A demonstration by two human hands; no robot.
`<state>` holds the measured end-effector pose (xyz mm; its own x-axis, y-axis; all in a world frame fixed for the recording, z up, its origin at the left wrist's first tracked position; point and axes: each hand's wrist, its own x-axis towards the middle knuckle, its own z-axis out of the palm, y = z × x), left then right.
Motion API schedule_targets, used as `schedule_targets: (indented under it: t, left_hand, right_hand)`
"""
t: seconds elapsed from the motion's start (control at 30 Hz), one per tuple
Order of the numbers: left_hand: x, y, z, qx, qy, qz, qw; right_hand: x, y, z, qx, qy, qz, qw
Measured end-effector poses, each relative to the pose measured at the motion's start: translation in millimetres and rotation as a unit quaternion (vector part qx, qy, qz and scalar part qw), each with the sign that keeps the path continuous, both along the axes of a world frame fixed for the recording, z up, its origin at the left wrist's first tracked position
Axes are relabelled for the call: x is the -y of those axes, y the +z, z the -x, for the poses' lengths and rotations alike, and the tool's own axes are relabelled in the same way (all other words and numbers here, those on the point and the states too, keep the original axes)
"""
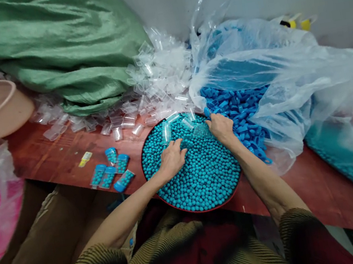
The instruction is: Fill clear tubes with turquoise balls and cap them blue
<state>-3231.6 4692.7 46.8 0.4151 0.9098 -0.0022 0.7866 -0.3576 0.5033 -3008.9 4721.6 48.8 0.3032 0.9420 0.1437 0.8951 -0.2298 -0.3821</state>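
Mid-frame beads (200, 177) look light, slippery: best cupped beneath; left hand (171, 159) and right hand (222, 128) curl fingers (can't tell if pinching).

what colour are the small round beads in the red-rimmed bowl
The small round beads are turquoise blue, showing best in the head view.

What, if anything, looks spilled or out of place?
The small yellow-and-clear piece, lying alone left of the blue-capped containers: it is the only yellow among blue there. I see no beads spilled outside the tray.
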Motion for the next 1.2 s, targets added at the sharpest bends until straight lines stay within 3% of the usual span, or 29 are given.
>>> schedule_targets:
  t: [0.1, 0.2, 0.33, 0.47, 0.6, 0.67, 0.73, 0.8, 0.9, 1.03, 1.1, 1.2]
  left_hand:
    - [-9, -8.8, -20, -0.045, -0.001, -0.004, 0.999]
    - [-15, -12.4, -26, -0.058, 0.012, -0.012, 0.998]
    - [-14, -12.4, -26, -0.028, -0.024, -0.001, 0.999]
    - [-15, -14.4, -28, -0.006, -0.067, 0.035, 0.997]
    - [-21, -19.2, -29, 0.014, -0.079, 0.068, 0.994]
    - [-25, -20.6, -27, 0.039, -0.068, 0.095, 0.992]
    - [-28, -20.6, -24, 0.082, -0.050, 0.127, 0.987]
    - [-31, -18.9, -19, 0.145, -0.038, 0.160, 0.976]
    - [-31, -14.0, -13, 0.228, -0.012, 0.273, 0.935]
    - [-28, -7.9, -7, 0.276, 0.032, 0.429, 0.860]
    - [-28, -7.0, -6, 0.292, 0.035, 0.446, 0.846]
    - [-29, -7.8, -4, 0.312, 0.026, 0.460, 0.831]
  right_hand:
    - [-18, -8.6, 10, 0.057, -0.029, 0.046, 0.997]
    - [-22, -9.5, 14, 0.101, -0.043, 0.084, 0.990]
    - [-2, -1.7, 11, 0.077, -0.011, 0.029, 0.997]
    - [34, -2.2, 13, -0.094, 0.048, -0.039, 0.994]
    - [60, -14.3, 20, -0.361, 0.048, 0.031, 0.931]
    - [65, -20.7, 23, -0.408, 0.050, 0.048, 0.910]
    - [68, -25.3, 25, -0.357, 0.075, 0.032, 0.931]
    - [70, -26.9, 26, -0.243, 0.108, 0.008, 0.964]
    - [74, -21.9, 26, -0.071, 0.143, 0.022, 0.987]
    - [82, -2.7, 23, 0.108, 0.173, 0.132, 0.970]
    - [84, 7.6, 23, 0.137, 0.197, 0.180, 0.954]
    - [81, 15.1, 29, 0.127, 0.206, 0.191, 0.951]
